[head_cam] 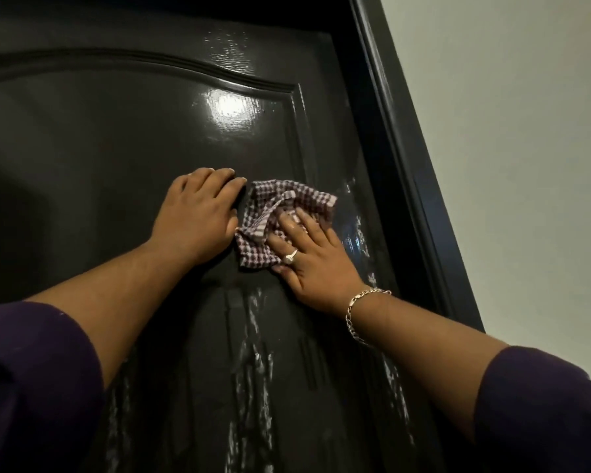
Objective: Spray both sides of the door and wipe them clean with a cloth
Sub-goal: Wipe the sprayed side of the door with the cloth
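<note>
Nearest to me, two dark purple sleeves [31, 380] are reaching up from the bottom corners, both forearms bare and stretching toward the door [116, 138]. A chain bracelet [360, 314] is hanging round the right wrist. Down here the dark glossy surface is carrying whitish streaks of spray [253, 356], running in lines between the two arms and along the right edge of the panel.

Further up, the right hand [313, 257] is lying flat with its fingers spread, pressing a checked cloth [280, 215] against the door; a ring [291, 256] is showing on one finger. The cloth is crumpled, mostly sitting under and just above those fingers, its loose folds poking out toward the upper right, close to the raised moulding of the panel.

Just beside it, touching the cloth's left edge, the left hand [198, 213] is resting on the door with its fingers bent slightly and holding nothing, palm bearing against the wood.

Beyond the hands a bright glare is shining on the arched panel, and more wet specks are glinting near the top. To the right the dark door frame [406, 158] is meeting a pale wall [512, 131]
</note>
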